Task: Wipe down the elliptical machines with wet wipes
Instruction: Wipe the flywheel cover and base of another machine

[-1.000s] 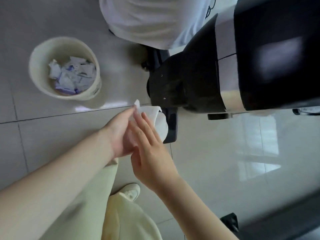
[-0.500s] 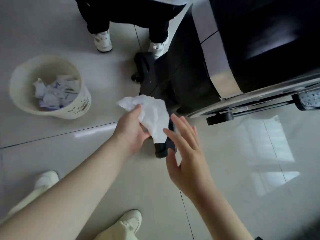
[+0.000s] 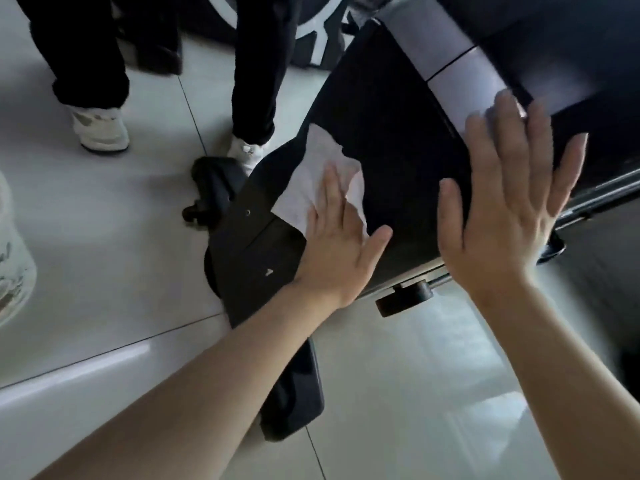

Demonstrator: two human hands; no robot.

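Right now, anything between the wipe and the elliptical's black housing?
Nothing visible. The left hand presses the wipe flat against the black housing, fingers straight. The right hand is spread open further right, off the wipe.

Left hand [image 3: 337, 251] pressed flat, right hand [image 3: 502, 209] splayed, fingers straight

hands [image 3: 341, 251] [image 3: 502, 209] 2 | wipe [image 3: 311, 174] 1 | elliptical [image 3: 381, 109] 1 | shoes [image 3: 100, 129] [image 3: 246, 151] 2 (a bystander's) | bin [image 3: 14, 265] 1

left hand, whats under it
A white wet wipe, pressed against the elliptical machine's black housing by the left hand's straight fingers. How far the wipe reaches beneath the palm is hidden.
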